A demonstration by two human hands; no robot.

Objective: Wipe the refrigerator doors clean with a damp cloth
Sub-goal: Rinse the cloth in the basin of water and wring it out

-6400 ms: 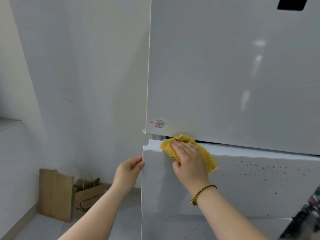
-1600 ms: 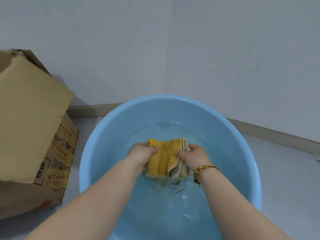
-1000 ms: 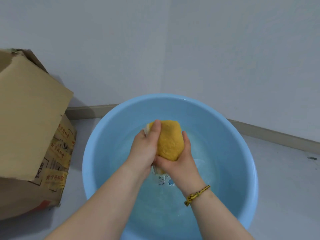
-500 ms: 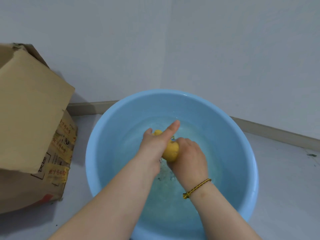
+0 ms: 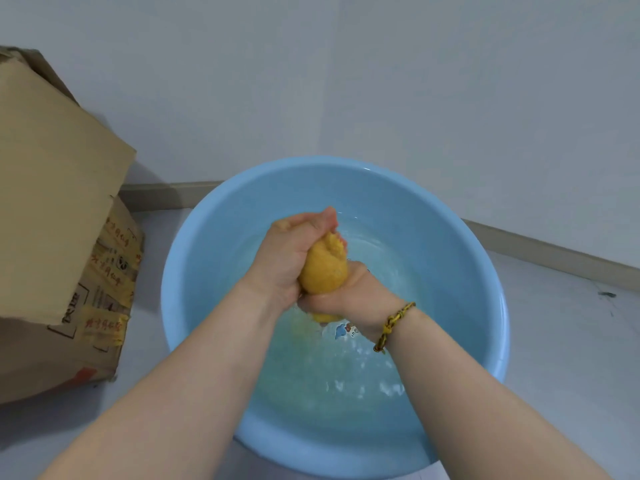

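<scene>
Head view, cloth: the yellow cloth (image 5: pixel 323 271) is bunched into a tight wad over the blue basin (image 5: pixel 207 216), above the water (image 5: pixel 346 375), with a small tail poking out under the hands.
Head view, left hand: the left hand (image 5: pixel 291 251) is wrapped around the upper part of the wad, fingers curled tight over it.
Head view, right hand: the right hand (image 5: pixel 349 296), with a braided bracelet (image 5: pixel 393 325) at the wrist, clamps the lower part from beneath, touching the left hand.
Head view, surroundings: a cardboard box (image 5: pixel 52 202) stands just beside the basin on the left; no refrigerator door shows here.
Handling, weight and feel: soft, limp and soaked, so probably heavier than when dry and likely to drip; not fragile, and it takes a hard squeeze.
Handling, where to hold: for wringing, both ends of the wad, twisting against each other; for wiping, it looks best opened into a flat pad under the palm.
Step, judged: wringing out excess water so the cloth comes away damp.
</scene>
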